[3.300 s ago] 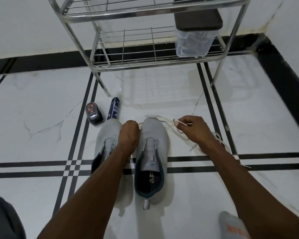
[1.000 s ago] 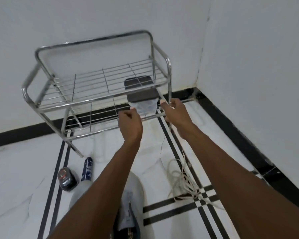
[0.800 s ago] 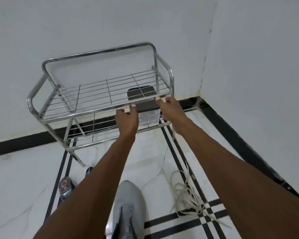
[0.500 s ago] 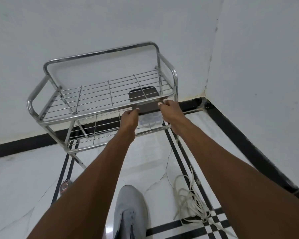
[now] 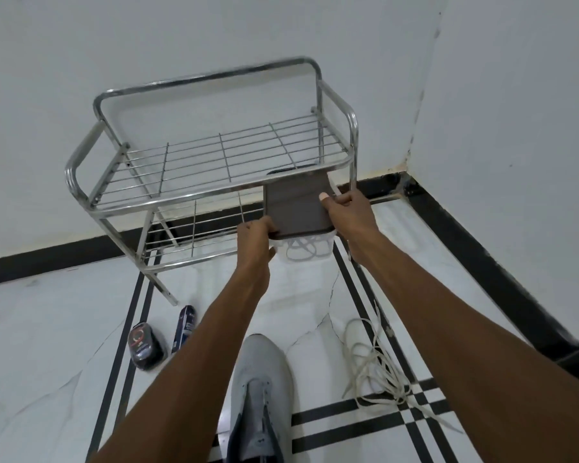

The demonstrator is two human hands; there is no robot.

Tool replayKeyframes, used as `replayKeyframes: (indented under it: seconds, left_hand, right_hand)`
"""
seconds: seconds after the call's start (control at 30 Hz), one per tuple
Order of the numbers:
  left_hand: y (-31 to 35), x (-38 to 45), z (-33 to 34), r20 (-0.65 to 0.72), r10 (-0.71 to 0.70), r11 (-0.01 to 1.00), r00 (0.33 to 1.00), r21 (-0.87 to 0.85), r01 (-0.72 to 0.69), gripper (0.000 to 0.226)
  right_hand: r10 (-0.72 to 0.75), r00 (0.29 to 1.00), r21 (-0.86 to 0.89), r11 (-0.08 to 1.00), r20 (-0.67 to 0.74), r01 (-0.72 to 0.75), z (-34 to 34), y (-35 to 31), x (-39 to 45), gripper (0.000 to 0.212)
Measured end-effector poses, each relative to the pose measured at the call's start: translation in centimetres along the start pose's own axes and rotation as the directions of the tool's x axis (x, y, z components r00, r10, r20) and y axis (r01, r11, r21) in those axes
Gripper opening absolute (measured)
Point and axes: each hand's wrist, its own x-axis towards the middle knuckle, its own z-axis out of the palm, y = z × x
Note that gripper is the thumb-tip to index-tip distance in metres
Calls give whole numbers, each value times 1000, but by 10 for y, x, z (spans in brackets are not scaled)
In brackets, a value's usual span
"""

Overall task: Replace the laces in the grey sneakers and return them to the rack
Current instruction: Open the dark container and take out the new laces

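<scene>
A clear plastic box with a dark brown lid (image 5: 296, 208) is held out in front of the steel rack (image 5: 211, 192), partly drawn from its lower shelf. White laces show through the box wall. My left hand (image 5: 255, 243) grips its near left corner and my right hand (image 5: 348, 212) grips its right side. One grey sneaker (image 5: 259, 389) lies on the floor below my arms, its eyelets without laces; the other sneaker is hidden behind my left arm. A loose pile of white laces (image 5: 378, 365) lies on the floor to the right.
A round black polish tin (image 5: 144, 345) and a dark blue tube (image 5: 184, 329) lie on the floor left of the sneaker. The rack stands against the white wall near the room's corner. The top shelf holds nothing.
From the sneakers on the floor my hands rose to the rack, took hold of the lidded box on the lower shelf and drew it out toward me.
</scene>
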Motion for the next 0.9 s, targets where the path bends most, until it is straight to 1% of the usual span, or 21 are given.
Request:
replayKeyframes:
  seconds: [0.03,0.1,0.23,0.33,0.4,0.47,0.63,0.73,0.8,0.83,0.9]
  left_hand:
    - [-7,-5,-4,-11,17,1000,1000,10,-17,40]
    - [-23,-19,-12,-60,72,997,996,34,-70,36]
    - [-69,-48,-34,-106,251,954,962,196,-228,28]
    - [-109,-64,-46,-164,306,929,938,267,-257,25]
    - [-127,-72,-49,-197,291,927,936,299,-225,25]
    - [-143,-77,-52,-214,238,933,947,321,-162,25]
    - [-170,-76,-58,-218,-22,939,976,331,95,37]
    - [-174,-68,-57,-201,-76,925,977,352,144,38]
    - [-171,-60,-55,-194,-91,917,977,365,158,36]
    - [-168,-55,-54,-194,-104,915,975,366,170,34]
    - [-163,-44,-53,-183,-121,915,976,360,181,33]
  right_hand:
    - [-6,1000,-11,1000,-11,5,0,7,-7,28]
    - [-35,999,-28,999,-41,34,-4,23,-27,28]
    - [-145,989,-49,988,-30,143,-7,62,-73,21]
    - [-172,985,-72,983,-16,170,-4,94,-101,14]
    - [-139,990,-76,988,-30,136,-4,114,-112,15]
    - [-99,995,-114,989,-29,95,-4,132,-117,16]
    - [48,998,-241,970,46,-36,-5,163,-111,9]
    - [160,985,-286,949,67,-135,-1,163,-102,10]
    - [208,976,-298,937,66,-180,2,159,-94,24]
    - [239,968,-282,936,76,-209,3,158,-90,28]
    - [312,943,-215,934,113,-283,6,155,-81,22]
